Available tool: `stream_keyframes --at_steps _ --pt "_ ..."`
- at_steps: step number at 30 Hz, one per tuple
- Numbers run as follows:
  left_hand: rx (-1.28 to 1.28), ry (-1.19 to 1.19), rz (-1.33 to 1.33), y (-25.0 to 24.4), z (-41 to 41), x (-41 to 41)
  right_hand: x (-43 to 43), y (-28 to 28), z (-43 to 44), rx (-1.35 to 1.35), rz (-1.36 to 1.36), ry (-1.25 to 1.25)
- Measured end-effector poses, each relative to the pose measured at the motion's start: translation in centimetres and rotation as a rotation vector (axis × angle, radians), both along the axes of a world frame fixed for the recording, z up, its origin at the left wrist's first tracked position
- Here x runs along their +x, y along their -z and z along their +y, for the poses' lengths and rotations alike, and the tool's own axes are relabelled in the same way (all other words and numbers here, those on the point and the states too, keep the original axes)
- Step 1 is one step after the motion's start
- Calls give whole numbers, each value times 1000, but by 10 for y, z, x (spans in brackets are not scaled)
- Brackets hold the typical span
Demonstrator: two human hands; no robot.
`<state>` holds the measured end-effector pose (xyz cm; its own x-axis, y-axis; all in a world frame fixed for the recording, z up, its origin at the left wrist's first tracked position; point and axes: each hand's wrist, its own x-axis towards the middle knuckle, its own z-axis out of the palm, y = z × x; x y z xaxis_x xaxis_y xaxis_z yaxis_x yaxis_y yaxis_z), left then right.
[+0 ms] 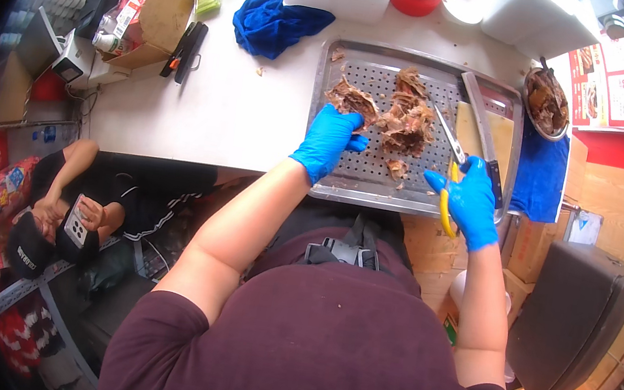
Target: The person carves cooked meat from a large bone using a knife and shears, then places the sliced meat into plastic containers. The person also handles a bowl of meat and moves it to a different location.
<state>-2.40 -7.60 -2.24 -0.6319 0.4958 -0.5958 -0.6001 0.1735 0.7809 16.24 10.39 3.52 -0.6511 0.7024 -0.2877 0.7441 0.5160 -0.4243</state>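
Note:
In a blue glove, my left hand [328,140] grips a piece of cooked carcass [354,100] at the left side of a perforated metal tray [362,157]. My gloved right hand [471,202] holds scissors [446,209] by a yellow handle, their blades pointing up and left over the tray. Between the hands lies a larger heap of cooked, bony meat [409,122], with a small scrap [396,169] below it. A long knife [482,114] with a dark handle rests along the tray's right side, partly over a yellowish cutting board [500,134]. My right hand covers part of the knife handle.
An oval dish of meat [546,102] stands right of the tray by a blue cloth [538,179]. Another blue cloth [276,22], a black tool [185,51] and a cardboard box [155,11] lie leftward on the white table [227,117]. A seated person [71,203] holds a phone below.

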Motion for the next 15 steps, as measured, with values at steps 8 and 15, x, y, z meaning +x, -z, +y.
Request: stream_keyframes --at_steps 8,15 --pt "119 -34 150 -17 14 2 9 -40 -56 -425 -23 -247" --pt "64 43 122 -24 14 18 -14 -25 -56 -499 -2 -210"
